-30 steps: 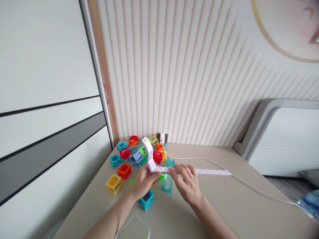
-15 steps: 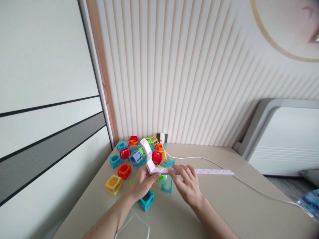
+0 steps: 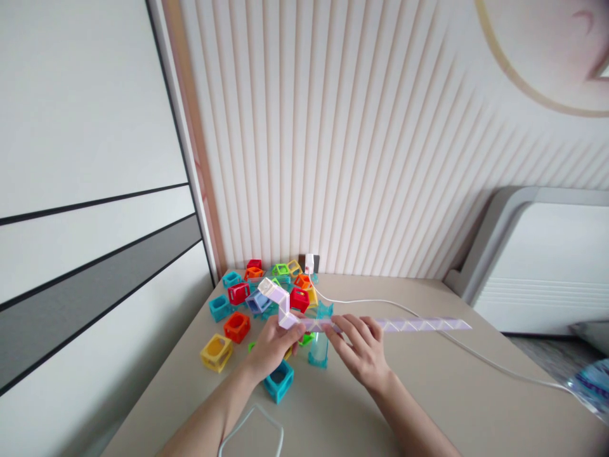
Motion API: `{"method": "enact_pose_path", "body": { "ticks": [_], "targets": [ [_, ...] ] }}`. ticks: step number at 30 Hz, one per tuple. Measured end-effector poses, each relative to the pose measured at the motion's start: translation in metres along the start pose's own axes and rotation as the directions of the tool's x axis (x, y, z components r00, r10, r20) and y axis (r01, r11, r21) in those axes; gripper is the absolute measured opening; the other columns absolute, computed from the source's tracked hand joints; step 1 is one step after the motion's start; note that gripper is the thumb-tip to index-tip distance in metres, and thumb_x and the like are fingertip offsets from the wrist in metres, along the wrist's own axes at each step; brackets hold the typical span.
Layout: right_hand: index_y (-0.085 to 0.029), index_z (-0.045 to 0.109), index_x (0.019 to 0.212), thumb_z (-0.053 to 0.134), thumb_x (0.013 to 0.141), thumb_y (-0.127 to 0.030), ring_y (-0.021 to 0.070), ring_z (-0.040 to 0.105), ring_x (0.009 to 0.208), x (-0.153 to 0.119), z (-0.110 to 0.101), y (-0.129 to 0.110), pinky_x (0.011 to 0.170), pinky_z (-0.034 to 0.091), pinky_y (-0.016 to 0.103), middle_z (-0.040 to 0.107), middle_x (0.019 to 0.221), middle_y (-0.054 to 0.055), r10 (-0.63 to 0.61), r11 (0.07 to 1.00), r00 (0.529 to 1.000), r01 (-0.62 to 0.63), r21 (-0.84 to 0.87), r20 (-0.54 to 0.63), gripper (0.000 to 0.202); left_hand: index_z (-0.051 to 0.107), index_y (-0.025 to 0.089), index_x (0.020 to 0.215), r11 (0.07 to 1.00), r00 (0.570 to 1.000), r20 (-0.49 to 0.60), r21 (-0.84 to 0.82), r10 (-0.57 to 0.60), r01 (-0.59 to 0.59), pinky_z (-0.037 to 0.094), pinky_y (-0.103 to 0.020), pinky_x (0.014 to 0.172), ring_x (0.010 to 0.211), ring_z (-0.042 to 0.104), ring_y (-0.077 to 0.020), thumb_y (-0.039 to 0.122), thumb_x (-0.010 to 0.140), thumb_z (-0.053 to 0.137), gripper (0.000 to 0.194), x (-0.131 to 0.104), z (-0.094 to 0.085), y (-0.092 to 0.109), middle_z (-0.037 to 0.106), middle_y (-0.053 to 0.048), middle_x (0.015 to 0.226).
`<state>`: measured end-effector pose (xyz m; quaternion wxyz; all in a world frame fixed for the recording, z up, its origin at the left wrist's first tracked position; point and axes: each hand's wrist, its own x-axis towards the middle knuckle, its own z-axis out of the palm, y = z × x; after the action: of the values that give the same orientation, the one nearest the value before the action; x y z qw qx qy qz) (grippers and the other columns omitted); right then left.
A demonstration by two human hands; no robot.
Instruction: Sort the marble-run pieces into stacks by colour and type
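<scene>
At lower center of the frame, a jointed lavender-and-white strip (image 3: 314, 325) bends upward at its left end and runs straight toward the right, pinched near the bend by a person's left hand (image 3: 272, 348) and farther along by the right hand (image 3: 360, 348), fingers curled over it. Colorful open-frame blocks (image 3: 236, 327) crowd the beige table (image 3: 428, 387) at lower left, with a white cable (image 3: 495, 368) trailing toward the lower right and a ribbed wall (image 3: 333, 139) rising behind.
</scene>
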<state>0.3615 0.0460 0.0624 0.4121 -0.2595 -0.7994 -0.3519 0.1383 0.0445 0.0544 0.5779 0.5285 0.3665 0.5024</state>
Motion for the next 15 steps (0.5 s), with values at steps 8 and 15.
{"method": "enact_pose_path", "body": {
  "ticks": [8, 15],
  "targets": [
    [-0.023, 0.067, 0.109, 0.062, 0.096, -0.013, 0.0207, 0.068, 0.093, -0.0009, -0.0001, -0.0021, 0.084, 0.040, 0.035, 0.077, 0.099, 0.007, 0.042, 0.999, 0.999, -0.043, 0.017, 0.010, 0.018, 0.070, 0.014, 0.098, 0.999, 0.999, 0.038, 0.038, 0.014, -0.016, 0.036, -0.025, 0.053, 0.054, 0.049, -0.0123, 0.058, 0.082, 0.072, 0.047, -0.0015, -0.0084, -0.0043, 0.057, 0.002, 0.063],
    [-0.016, 0.058, 0.127, 0.060, 0.101, -0.027, 0.0191, 0.066, 0.080, -0.0009, 0.0060, -0.0028, 0.075, 0.041, 0.035, 0.075, 0.092, 0.009, 0.056, 0.985, 0.997, -0.064, 0.161, 0.053, 0.029, 0.070, 0.020, 0.105, 0.999, 0.996, 0.076, -0.032, 0.041, -0.039, 0.040, -0.028, 0.059, 0.061, 0.051, -0.0157, 0.059, 0.083, 0.070, 0.045, -0.0067, -0.0059, -0.0007, 0.059, 0.000, 0.069]
  ]
}}
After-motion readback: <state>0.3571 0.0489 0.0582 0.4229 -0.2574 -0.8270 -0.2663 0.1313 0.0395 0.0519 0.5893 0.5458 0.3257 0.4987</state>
